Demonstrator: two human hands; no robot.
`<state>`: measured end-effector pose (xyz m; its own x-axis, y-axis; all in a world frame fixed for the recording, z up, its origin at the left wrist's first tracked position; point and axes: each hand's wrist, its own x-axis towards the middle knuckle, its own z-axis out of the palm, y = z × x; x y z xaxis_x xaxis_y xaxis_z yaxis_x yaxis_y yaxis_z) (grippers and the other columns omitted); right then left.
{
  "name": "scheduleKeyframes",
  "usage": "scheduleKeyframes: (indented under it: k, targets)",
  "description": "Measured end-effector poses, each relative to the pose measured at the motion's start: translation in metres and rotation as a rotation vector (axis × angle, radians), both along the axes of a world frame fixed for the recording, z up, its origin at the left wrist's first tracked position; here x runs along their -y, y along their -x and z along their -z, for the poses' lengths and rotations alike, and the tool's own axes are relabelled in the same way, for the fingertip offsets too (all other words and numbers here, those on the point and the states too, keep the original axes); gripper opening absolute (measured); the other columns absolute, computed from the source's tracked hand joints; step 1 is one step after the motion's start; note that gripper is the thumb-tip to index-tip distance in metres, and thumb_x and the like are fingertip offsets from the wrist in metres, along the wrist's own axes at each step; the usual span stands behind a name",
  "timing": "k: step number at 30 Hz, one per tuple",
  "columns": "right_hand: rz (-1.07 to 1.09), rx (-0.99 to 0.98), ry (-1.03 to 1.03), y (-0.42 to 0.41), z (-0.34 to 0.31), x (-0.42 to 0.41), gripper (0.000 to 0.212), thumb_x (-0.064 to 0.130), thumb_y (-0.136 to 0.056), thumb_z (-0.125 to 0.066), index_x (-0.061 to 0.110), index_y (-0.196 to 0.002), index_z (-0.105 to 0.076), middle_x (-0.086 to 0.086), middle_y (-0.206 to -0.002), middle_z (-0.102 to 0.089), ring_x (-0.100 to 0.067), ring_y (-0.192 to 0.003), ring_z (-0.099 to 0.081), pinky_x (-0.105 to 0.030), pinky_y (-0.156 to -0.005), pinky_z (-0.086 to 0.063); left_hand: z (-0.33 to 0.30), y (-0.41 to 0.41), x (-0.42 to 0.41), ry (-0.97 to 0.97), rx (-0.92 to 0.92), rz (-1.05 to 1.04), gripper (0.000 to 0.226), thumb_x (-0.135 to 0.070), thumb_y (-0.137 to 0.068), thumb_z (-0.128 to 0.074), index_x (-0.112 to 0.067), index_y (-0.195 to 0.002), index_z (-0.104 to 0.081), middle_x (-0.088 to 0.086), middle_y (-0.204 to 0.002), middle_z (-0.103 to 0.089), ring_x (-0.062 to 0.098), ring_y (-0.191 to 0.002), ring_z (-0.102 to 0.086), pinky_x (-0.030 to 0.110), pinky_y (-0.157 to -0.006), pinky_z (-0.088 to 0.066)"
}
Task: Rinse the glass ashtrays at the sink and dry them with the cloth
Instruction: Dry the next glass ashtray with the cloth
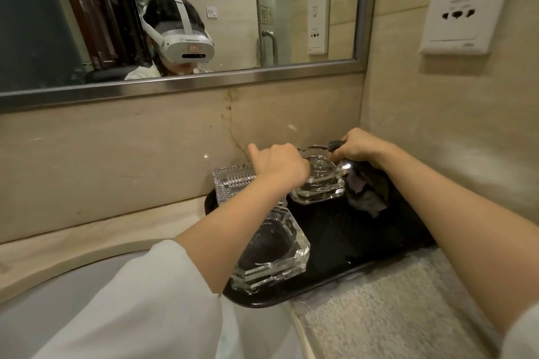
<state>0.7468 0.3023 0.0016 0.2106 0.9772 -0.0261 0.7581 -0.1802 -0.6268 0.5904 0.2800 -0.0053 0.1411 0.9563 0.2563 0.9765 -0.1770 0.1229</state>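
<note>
Three glass ashtrays stand on a black tray (pixel 388 245) beside the sink. My left hand (pixel 280 166) grips the left rim of the far right ashtray (pixel 320 181), index finger sticking out. My right hand (pixel 358 148) holds a dark grey cloth (pixel 367 192) against that ashtray's right rim; the cloth hangs down onto the tray. A ribbed ashtray (pixel 233 181) stands at the tray's far left, partly hidden by my left forearm. A large square ashtray (pixel 271 253) sits at the tray's near left corner.
The white sink basin (pixel 58 294) curves at the lower left, set in a beige stone counter (pixel 102 227). A light towel or mat (pixel 388 309) lies in front of the tray. A mirror (pixel 175 23) hangs above; a wall socket panel (pixel 463 9) is on the right wall.
</note>
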Motion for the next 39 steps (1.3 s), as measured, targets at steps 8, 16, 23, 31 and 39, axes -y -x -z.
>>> scheduleKeyframes:
  k: [8, 16, 23, 31, 39]
  targets:
    - [0.007, -0.015, -0.015, 0.000, 0.007, -0.004, 0.038, 0.026, -0.074, -0.077, 0.001, -0.099, -0.064, -0.010, -0.091, -0.058, -0.023, -0.083, -0.051, -0.028, -0.070, -0.038, 0.009, 0.007, -0.002, -0.109, 0.021, 0.037, 0.046, -0.046, -0.094, -0.037, -0.018, -0.059, -0.043, -0.001, -0.065, -0.054, 0.024, -0.078, -0.059, 0.044, -0.104, -0.021]
    - [0.023, 0.032, -0.077, -0.001, 0.010, 0.003, 0.037, 0.042, -0.081, -0.067, 0.006, -0.078, -0.059, -0.003, -0.065, -0.051, -0.020, -0.068, -0.050, -0.027, -0.054, -0.034, 0.009, 0.012, -0.003, -0.054, 0.112, 0.068, 0.035, -0.044, -0.093, -0.042, -0.016, -0.074, -0.051, 0.002, -0.081, -0.064, 0.026, -0.092, -0.061, 0.045, -0.107, -0.022]
    - [0.219, 0.157, -0.370, 0.002, -0.010, 0.017, 0.039, 0.046, -0.082, -0.063, 0.008, -0.092, -0.068, -0.011, -0.088, -0.066, -0.028, -0.087, -0.061, -0.034, -0.074, -0.050, 0.003, 0.023, 0.008, -0.175, 0.223, 0.119, 0.029, -0.035, -0.092, -0.045, -0.017, -0.102, -0.066, 0.001, -0.102, -0.064, 0.022, -0.102, -0.058, 0.040, -0.098, -0.037]
    - [-0.174, -0.732, -0.296, 0.045, -0.038, 0.096, 0.031, 0.038, -0.093, -0.050, 0.012, -0.080, -0.059, -0.005, -0.078, -0.061, -0.017, -0.079, -0.060, -0.027, -0.073, -0.047, -0.012, 0.051, 0.054, 0.169, 0.894, 0.519, 0.039, -0.030, -0.085, -0.065, -0.018, -0.122, -0.057, -0.003, -0.112, -0.062, 0.011, -0.106, -0.059, 0.024, -0.094, -0.046]
    - [-0.400, -0.959, -0.228, 0.085, -0.051, 0.163, 0.037, 0.044, -0.091, -0.042, 0.012, -0.088, -0.060, -0.006, -0.085, -0.066, -0.014, -0.078, -0.064, -0.023, -0.066, -0.053, -0.033, 0.091, 0.116, 0.177, 1.088, 0.496, 0.017, -0.013, -0.090, -0.058, -0.021, -0.075, -0.058, -0.001, -0.076, -0.061, 0.011, -0.074, -0.057, 0.025, -0.071, -0.046]
